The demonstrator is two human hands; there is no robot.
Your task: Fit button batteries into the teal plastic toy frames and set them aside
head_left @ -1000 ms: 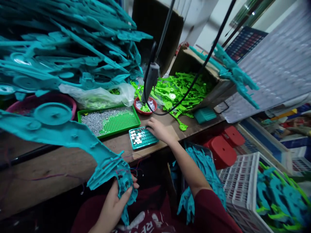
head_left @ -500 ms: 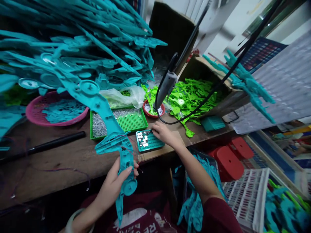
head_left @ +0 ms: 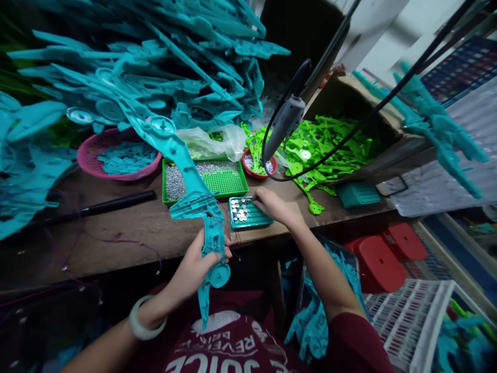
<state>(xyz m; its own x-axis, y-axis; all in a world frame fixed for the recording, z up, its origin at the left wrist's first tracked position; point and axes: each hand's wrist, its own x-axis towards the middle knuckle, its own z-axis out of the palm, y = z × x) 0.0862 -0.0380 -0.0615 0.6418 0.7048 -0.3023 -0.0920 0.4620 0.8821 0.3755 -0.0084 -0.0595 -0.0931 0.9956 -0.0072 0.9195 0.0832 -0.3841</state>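
Observation:
My left hand (head_left: 196,267) is closed round the lower end of a long teal plastic part (head_left: 185,176) with thin wires on it, held upright over the table's front edge. My right hand (head_left: 272,203) reaches forward and its fingertips rest in a small teal tray (head_left: 254,220) that holds several small silver discs. The fingers are curled, and whether they pinch a disc is hidden. A pale bangle sits on my left wrist.
A green tray (head_left: 229,181) with silver bits, a pink basket (head_left: 91,163), a red bowl (head_left: 248,158) and a black rod (head_left: 101,207) lie on the wooden table (head_left: 124,233). A hanging screwdriver (head_left: 285,122) dangles above. Teal parts are heaped behind, green parts fill a cardboard box (head_left: 341,96), and red stools (head_left: 378,264) stand on the right.
My left hand has swung the teal part from lying across the left to standing upright in front of me. The view has shifted right and down. My right hand stays at the small tray.

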